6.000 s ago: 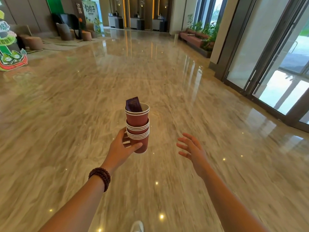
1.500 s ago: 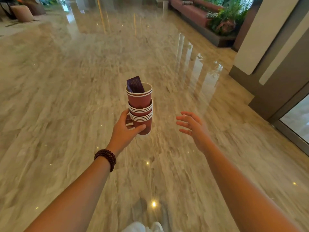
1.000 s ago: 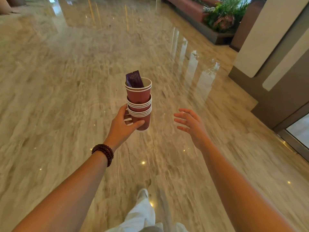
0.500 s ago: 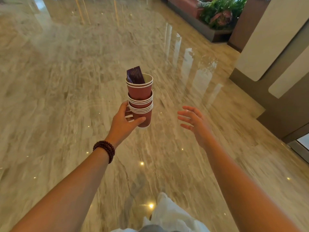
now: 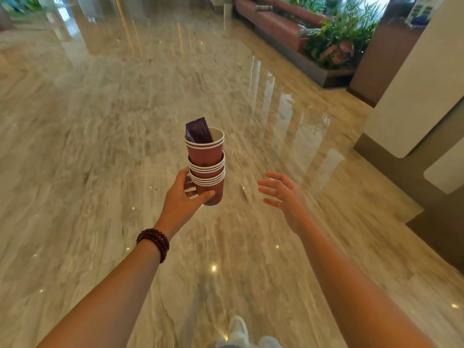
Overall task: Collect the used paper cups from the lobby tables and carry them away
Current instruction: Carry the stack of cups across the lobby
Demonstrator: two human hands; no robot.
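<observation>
A stack of several dark red paper cups with white rims stands upright in mid-air over the floor. A purple packet sticks out of the top cup. My left hand grips the bottom cup of the stack, thumb in front and fingers behind. A dark bead bracelet circles that wrist. To the right of the stack, apart from it, my right hand hovers with fingers spread and holds nothing.
Glossy beige marble floor stretches ahead and to the left. A long red-brown bench with a planter of green plants stands at the far right. A white and brown wall column rises at the right. My white shoe shows below.
I have walked forward across the lobby; the bench, plants and right wall are nearer than six seconds ago. The cup stack stays in my left hand and my right hand stays open beside it.
</observation>
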